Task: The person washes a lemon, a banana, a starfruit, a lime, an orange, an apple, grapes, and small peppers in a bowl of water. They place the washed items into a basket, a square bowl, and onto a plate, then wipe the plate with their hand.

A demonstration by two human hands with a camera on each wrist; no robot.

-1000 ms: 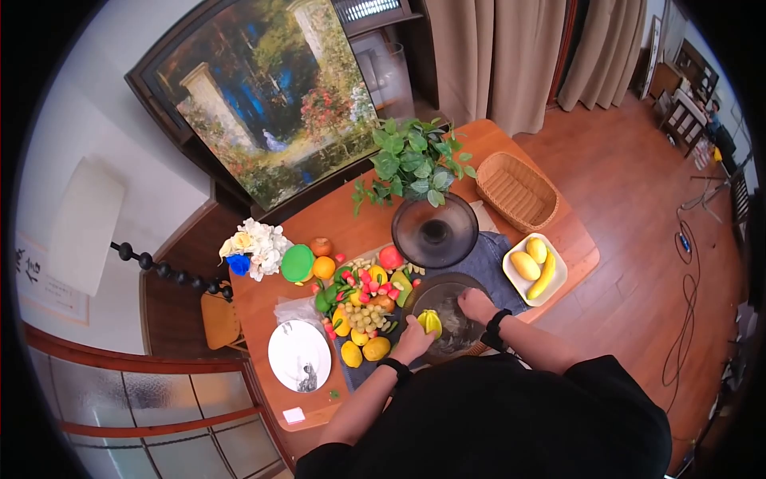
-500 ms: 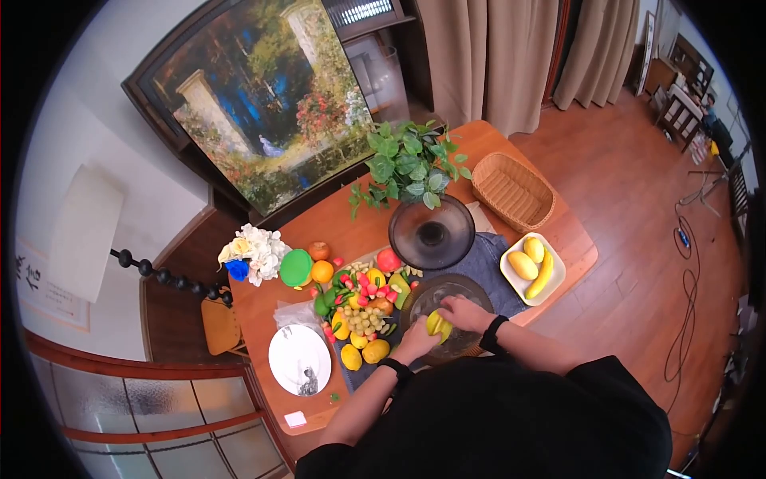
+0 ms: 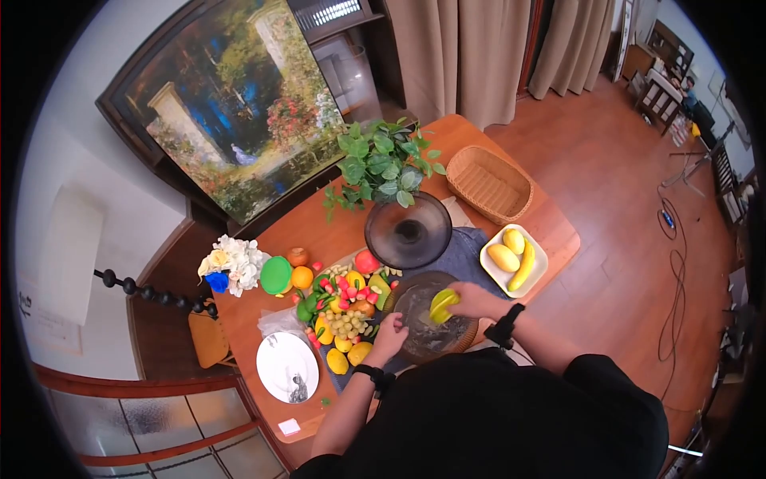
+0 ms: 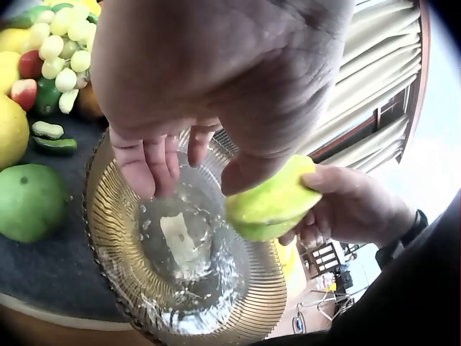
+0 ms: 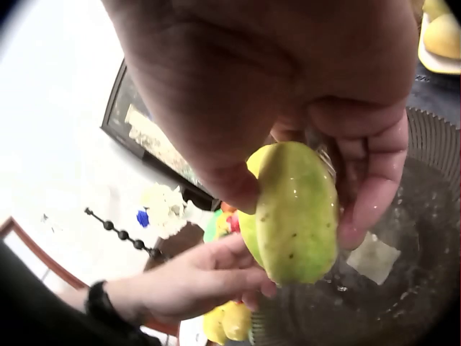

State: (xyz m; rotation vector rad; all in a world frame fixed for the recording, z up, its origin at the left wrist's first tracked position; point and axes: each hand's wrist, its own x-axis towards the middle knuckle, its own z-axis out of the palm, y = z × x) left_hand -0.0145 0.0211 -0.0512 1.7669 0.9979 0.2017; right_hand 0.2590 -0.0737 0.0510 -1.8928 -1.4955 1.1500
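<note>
The right hand (image 3: 476, 302) pinches a star fruit (image 5: 297, 223) between thumb and fingers, its long axis roughly in line with those fingers, the free end pointing away from the palm toward the left hand's side. The left hand (image 3: 388, 337), fingers relaxed and gripping nothing, hangs over the near-left rim of a ribbed glass bowl (image 4: 108, 238). Below both hands, the bowl holds water (image 4: 209, 310) and a pale, squarish piece (image 4: 184, 241). Beyond the right hand, a cream tray (image 3: 540, 265) carries two mangoes (image 3: 503, 257) and a banana (image 3: 521, 269).

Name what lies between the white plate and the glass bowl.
The head view shows yellow fruit on blue cloth, then the left hand, between plate and bowl.
</note>
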